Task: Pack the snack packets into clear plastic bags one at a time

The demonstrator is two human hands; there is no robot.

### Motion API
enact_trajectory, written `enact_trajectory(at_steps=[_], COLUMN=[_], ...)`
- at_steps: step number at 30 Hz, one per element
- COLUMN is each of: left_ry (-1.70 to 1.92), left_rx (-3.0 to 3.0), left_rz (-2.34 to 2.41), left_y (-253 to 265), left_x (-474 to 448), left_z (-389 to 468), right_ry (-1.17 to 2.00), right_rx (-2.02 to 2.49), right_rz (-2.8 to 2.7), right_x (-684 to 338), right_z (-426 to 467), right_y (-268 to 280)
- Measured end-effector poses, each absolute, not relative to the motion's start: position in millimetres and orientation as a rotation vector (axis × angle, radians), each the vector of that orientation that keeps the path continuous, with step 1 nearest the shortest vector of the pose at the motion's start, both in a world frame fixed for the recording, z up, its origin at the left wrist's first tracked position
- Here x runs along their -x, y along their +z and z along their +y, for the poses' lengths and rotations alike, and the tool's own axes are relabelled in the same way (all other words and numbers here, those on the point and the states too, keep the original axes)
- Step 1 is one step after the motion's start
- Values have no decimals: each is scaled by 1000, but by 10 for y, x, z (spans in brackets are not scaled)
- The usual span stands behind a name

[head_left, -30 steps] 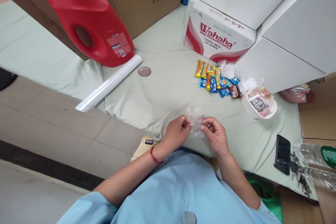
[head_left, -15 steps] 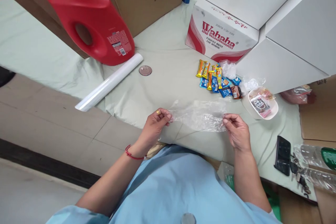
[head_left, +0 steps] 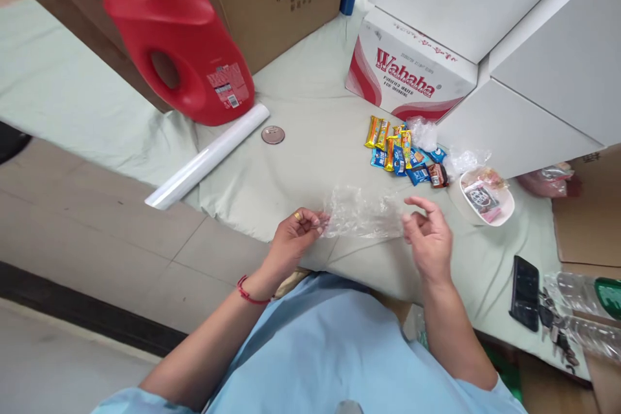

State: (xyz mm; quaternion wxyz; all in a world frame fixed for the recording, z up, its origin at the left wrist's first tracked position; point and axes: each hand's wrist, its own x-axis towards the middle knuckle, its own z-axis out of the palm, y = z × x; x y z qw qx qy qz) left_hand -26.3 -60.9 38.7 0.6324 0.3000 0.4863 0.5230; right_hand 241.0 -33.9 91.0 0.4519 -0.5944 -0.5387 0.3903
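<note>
A crinkled clear plastic bag (head_left: 365, 212) spans the space between my two hands, above the near edge of the cloth-covered table. My left hand (head_left: 299, 233) pinches its left end between thumb and fingers. At the bag's right end is my right hand (head_left: 429, 236), its index finger lifted away from the thumb. The bag's edge meets the thumb, with the other fingers curled behind. Beyond the bag lies a pile of small wrapped snacks (head_left: 398, 150) in yellow, blue and brown packets. Crumpled clear plastic (head_left: 423, 134) lies against the pile.
A white tub (head_left: 504, 209) with packets stands right of the snacks. Left are a white film roll (head_left: 208, 158), a round badge (head_left: 273, 135) and a red jug (head_left: 194, 45). A Wahaha carton (head_left: 410, 71) stands behind. A phone (head_left: 524, 293), keys (head_left: 557, 330) and plastic bottles (head_left: 577, 290) lie right.
My right index finger has lifted off the bag and spread from the thumb. My hands have come slightly closer together, and the bag hangs less taut. The view has shifted a little.
</note>
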Motion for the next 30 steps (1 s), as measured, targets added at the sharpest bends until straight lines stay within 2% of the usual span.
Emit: enact_trajectory(at_steps=[5, 9, 15, 19, 22, 26, 30], left_ry=[1185, 1190, 1063, 1305, 1457, 1304, 1315], left_rx=[-771, -737, -740, -593, -497, -644, -858], left_rz=[1115, 1161, 1299, 1281, 1274, 1354, 1558], left_y=[410, 446, 448, 470, 452, 364, 414], left_x=[250, 292, 292, 290, 379, 563, 741], left_z=[-665, -691, -574, -473, -481, -604, -684], right_ry=[1329, 1241, 1127, 1027, 1055, 1222, 1200], right_rx=[1331, 1258, 1099, 1068, 1139, 1387, 1541], right_rz=[-1510, -1653, -1756, -1728, -1718, -1682, -1198], right_x=[-1947, -1855, -1941, -2163, -2409, -2742, -2948], right_z=[-55, 88, -131, -314, -410, -446, -356], right_y=[803, 697, 847, 885, 783, 563, 511])
